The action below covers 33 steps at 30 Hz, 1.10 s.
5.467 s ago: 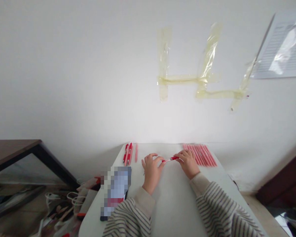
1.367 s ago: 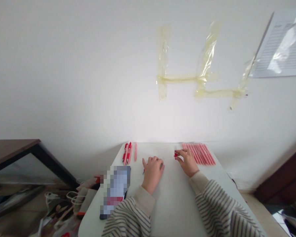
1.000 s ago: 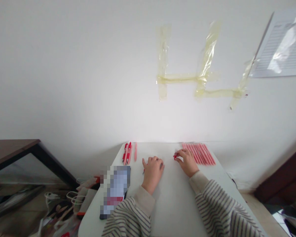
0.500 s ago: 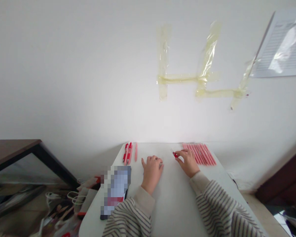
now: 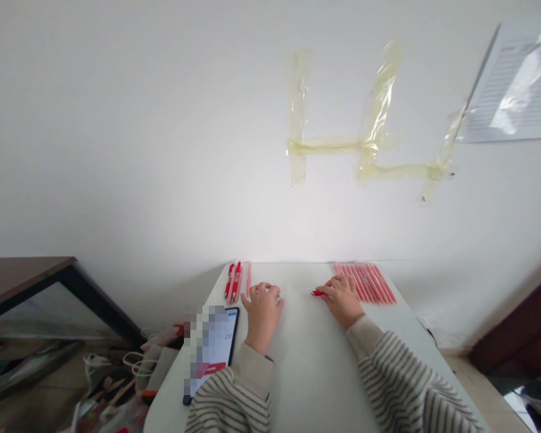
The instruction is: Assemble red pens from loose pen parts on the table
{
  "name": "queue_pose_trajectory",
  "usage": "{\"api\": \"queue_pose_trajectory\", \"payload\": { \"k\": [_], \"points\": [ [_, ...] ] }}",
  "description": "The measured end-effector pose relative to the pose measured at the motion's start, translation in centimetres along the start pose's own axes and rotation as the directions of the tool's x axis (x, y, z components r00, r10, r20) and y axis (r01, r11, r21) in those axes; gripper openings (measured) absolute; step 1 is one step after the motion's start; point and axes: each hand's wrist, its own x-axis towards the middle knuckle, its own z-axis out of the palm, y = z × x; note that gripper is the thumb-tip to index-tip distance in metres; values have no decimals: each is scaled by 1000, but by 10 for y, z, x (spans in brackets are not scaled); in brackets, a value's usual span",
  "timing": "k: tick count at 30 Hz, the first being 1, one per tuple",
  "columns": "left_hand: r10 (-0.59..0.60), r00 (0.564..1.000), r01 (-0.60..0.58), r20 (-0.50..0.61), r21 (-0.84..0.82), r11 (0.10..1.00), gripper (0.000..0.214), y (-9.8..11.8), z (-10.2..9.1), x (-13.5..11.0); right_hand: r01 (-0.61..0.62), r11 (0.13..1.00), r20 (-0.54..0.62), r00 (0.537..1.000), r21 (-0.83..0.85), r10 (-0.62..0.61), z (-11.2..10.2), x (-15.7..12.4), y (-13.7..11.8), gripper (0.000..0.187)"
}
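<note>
My right hand (image 5: 342, 300) pinches a short red pen part (image 5: 318, 293) with a pale, clear-looking end that points left, just above the white table. My left hand (image 5: 264, 319) is over the table to the left, fingers curled. A tiny greyish thing shows between its thumb and index finger, too small to name. Close by on the right lies a row of pink pen barrels (image 5: 372, 284). One single pink barrel (image 5: 249, 278) lies beyond my left hand. Left of it are several red and pink pens (image 5: 233, 282) side by side.
A phone (image 5: 225, 337) with a partly blurred screen lies at the table's left edge, partly under my left sleeve. The white table (image 5: 318, 373) meets the wall (image 5: 162, 150) at the back. Cables and clutter (image 5: 117, 379) are on the floor at left, below a dark-framed table (image 5: 27, 270).
My left hand has moved left, toward the single pink barrel. The red pen part in my right hand has turned from slanted to nearly level and come slightly nearer.
</note>
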Motion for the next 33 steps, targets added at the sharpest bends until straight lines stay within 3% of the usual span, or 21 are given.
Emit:
{"api": "queue_pose_trajectory", "payload": {
  "k": [14, 33],
  "points": [
    [-75, 997, 74, 28, 42, 996, 22, -10, 2, 11, -42, 997, 95, 994, -58, 47, -8, 1, -7, 29],
    [3, 1000, -3, -15, -8, 1000, 16, -8, 17, 11, -64, 996, 100, 993, -54, 69, -13, 0, -13, 27]
  ]
}}
